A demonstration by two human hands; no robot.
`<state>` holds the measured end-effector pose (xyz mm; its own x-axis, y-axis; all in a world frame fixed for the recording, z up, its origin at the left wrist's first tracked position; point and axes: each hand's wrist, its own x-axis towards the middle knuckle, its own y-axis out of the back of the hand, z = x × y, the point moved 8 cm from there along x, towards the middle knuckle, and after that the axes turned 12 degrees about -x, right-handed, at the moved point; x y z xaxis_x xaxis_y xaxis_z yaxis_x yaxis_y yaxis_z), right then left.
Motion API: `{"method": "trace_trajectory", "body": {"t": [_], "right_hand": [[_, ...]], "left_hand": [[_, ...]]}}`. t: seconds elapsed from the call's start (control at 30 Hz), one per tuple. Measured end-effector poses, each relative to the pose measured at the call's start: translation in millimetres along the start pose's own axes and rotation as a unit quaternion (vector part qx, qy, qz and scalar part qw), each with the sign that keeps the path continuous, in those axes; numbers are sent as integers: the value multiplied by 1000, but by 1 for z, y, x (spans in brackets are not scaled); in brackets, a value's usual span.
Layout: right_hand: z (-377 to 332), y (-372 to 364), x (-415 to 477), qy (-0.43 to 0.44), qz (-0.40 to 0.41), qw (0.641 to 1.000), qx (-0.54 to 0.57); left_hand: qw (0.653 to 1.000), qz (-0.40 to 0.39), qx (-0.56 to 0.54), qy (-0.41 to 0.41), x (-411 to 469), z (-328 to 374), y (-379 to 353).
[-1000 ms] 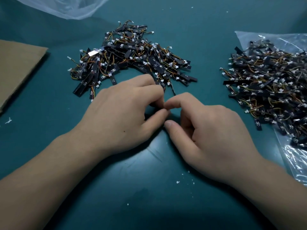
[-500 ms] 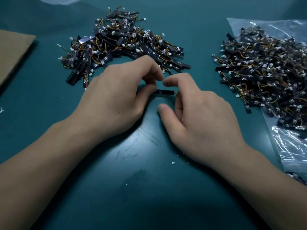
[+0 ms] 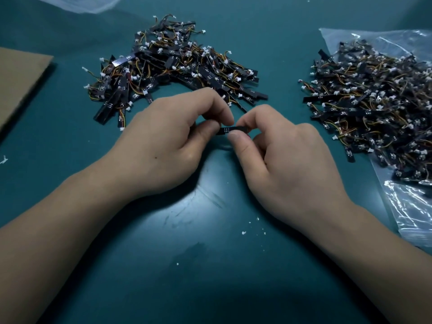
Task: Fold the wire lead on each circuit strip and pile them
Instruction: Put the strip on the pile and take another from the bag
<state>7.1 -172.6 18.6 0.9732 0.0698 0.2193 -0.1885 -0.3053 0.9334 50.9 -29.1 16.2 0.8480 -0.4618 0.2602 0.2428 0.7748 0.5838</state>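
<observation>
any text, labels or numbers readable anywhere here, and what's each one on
Nothing can be read as a word or number.
Strip pinched between left hand and right hand: tiny white marks, too small to read.
Silver strip in the left pile: dark marks, blurred.
Other strips in the left pile and right pile: white marks, too small.
Cardboard and bag: no print visible.
</observation>
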Motion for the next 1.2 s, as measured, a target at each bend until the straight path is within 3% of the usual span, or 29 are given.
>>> {"method": "trace_trajectory", "body": {"t": [0.23, 0.5, 0.73, 0.9, 1.03, 1.2], "right_hand": [[-2, 3, -2, -3, 3, 1000, 5], [-4, 5, -3, -15, -12, 1000, 2], [-15, 16, -16, 6, 8, 986, -165], [1, 21, -27, 7, 15, 998, -52], [24, 19, -20, -71, 12, 992, 101], [34, 13, -15, -86, 12, 986, 145]], "left_hand": [[999, -32, -19, -10, -4, 9, -3], [1000, 14, -8, -4, -3, 9, -1], [998, 19, 59, 14, -14, 29, -29], [999, 39, -7, 31, -13, 31, -29], [998, 45, -15, 44, -10, 32, -30], [997, 61, -28, 46, -7, 31, -32]]}}
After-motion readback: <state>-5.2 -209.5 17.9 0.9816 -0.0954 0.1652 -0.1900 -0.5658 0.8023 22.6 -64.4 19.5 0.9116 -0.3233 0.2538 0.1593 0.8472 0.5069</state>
